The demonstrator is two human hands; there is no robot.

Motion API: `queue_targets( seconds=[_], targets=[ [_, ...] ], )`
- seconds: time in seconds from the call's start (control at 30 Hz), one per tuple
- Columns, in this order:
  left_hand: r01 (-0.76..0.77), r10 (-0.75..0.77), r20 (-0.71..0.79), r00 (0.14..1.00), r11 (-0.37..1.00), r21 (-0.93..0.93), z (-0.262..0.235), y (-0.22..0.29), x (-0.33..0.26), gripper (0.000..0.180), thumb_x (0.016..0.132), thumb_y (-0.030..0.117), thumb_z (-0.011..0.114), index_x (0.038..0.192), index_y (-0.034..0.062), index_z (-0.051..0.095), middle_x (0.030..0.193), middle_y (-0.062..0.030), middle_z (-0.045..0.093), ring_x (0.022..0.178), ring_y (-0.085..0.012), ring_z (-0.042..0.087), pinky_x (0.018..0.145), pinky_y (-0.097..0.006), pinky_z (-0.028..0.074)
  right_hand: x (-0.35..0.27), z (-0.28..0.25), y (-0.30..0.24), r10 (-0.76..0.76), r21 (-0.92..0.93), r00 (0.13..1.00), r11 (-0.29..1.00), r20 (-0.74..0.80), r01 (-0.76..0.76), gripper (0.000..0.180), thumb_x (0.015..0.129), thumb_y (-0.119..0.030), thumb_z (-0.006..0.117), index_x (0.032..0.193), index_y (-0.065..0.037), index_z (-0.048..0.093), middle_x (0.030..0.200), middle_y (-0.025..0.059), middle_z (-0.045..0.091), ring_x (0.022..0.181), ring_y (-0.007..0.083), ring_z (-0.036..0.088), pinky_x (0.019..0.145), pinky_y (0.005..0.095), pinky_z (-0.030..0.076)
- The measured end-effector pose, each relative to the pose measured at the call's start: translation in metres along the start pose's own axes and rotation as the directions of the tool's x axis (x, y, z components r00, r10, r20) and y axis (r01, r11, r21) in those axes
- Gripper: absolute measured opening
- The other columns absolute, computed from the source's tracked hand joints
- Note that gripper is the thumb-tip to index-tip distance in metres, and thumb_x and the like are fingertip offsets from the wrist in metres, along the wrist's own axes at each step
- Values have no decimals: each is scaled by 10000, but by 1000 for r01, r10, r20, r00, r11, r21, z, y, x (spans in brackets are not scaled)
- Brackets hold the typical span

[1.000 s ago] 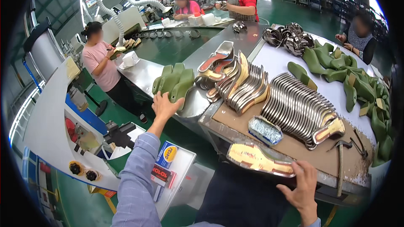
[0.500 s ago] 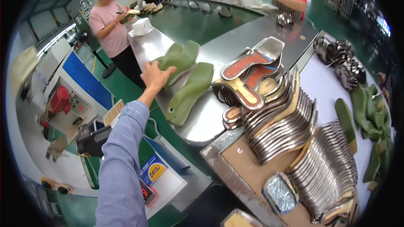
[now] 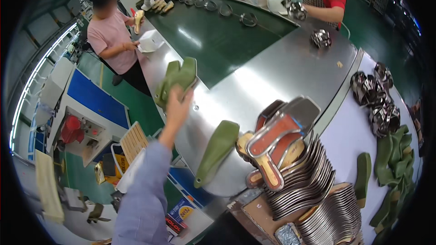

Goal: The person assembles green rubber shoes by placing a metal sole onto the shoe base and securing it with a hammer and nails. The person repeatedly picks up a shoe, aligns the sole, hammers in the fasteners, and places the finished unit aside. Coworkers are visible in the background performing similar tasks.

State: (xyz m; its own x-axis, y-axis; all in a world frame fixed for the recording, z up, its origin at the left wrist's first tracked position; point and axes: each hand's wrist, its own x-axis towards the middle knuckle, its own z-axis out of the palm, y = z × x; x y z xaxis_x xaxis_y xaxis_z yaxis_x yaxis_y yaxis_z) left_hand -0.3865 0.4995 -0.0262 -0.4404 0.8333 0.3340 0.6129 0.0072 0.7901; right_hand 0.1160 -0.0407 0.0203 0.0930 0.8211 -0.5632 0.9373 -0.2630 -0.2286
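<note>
The left hand (image 3: 178, 106) is at the clustered green shoe lasts (image 3: 180, 75) by the metal desk (image 3: 261, 86)'s left edge (blur hides whether it grips); the right hand is out of view. Work looks partway: a single last (image 3: 220, 147) lies apart, stacked metal-rimmed soles (image 3: 299, 168) untouched.

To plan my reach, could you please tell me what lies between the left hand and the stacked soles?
In the head view, one green shoe form lies on the metal table between the left hand and the stacked soles.
</note>
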Motion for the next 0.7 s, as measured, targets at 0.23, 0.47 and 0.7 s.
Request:
queue_targets(
  seconds=[0.23,0.47,0.7],
  targets=[
    [85,-170,525,834,980,182,-40,82,-181,791,771,175,751,1486,78,427,1509,-232,442,1391,-334,458,1141,-393,375,-4,81,76,-288,-111,927,957,-240,269,787,699,-262,823,1390,-65,501,1226,195,598,1152,365,570,1014,490,443],
    [193,-237,475,847,971,140,-41,17,-61,731,795,134,710,1473,60,448,1430,-200,540,1317,-323,531,1110,-375,412,-6,-21,-1,-253,-21,963,968,-92,252,645,748,-317,775,1290,-28,577,1122,233,622,1065,428,574,913,532,476],
    [13,-50,266,963,990,138,-52,7,15,630,855,192,730,1425,52,503,1398,-185,581,1299,-331,551,1099,-407,405,126,-105,-159,-445,637,875,735,191,234,765,684,-172,906,1336,-36,530,1212,189,596,1173,358,565,1002,430,449]
  ],
)
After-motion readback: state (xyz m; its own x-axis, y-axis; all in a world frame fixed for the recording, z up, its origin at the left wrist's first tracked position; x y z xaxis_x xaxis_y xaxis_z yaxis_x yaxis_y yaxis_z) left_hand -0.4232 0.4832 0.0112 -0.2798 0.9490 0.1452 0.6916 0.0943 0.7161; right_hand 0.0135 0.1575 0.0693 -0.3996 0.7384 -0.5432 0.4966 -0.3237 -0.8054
